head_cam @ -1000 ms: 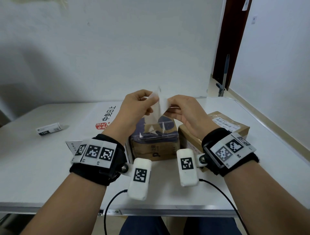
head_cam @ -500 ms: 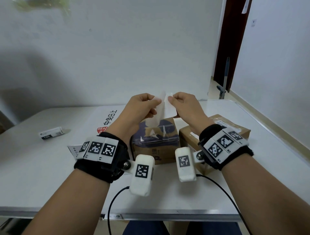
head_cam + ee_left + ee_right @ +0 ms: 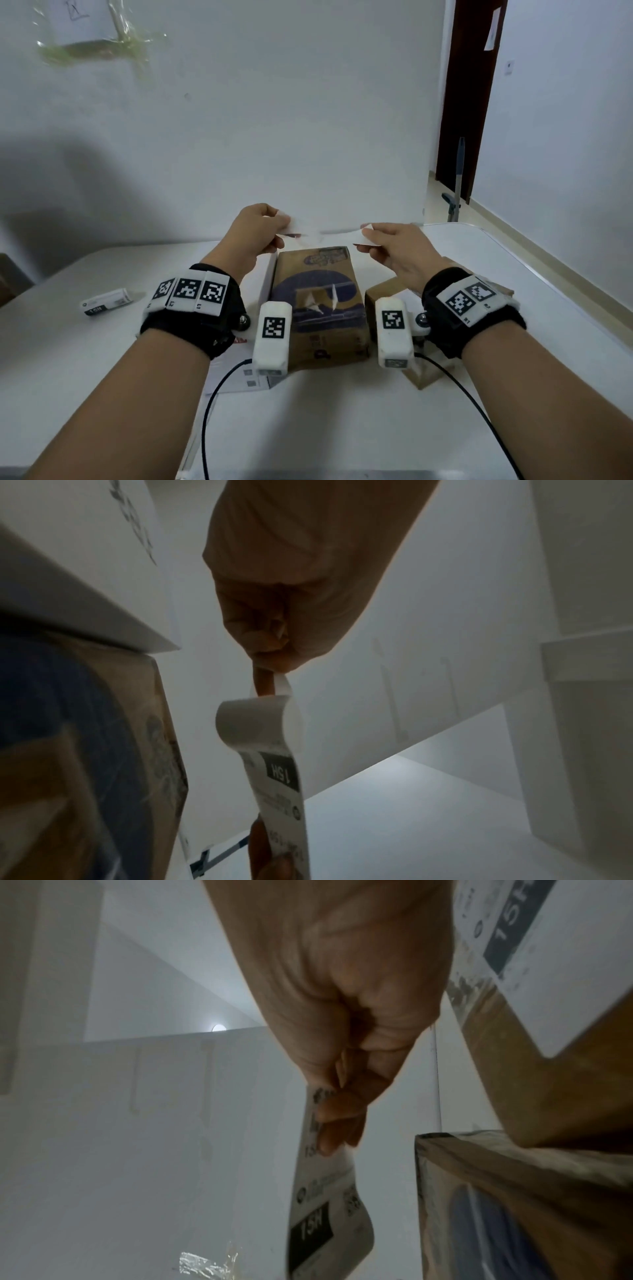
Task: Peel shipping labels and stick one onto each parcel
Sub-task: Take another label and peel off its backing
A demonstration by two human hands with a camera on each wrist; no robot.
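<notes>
A small white box (image 3: 106, 301) lies far left on the table (image 3: 51, 359). The left hand (image 3: 255, 229) pinches one end of the shipping label (image 3: 329, 228) and the right hand (image 3: 397, 248) pinches the other, fingers clenched on the paper. The label hangs in the air with its long axis running left to right, above the far end of the brown parcel (image 3: 318, 301). A second parcel (image 3: 387, 291) sits just right of it, partly hidden by the right wrist.
</notes>
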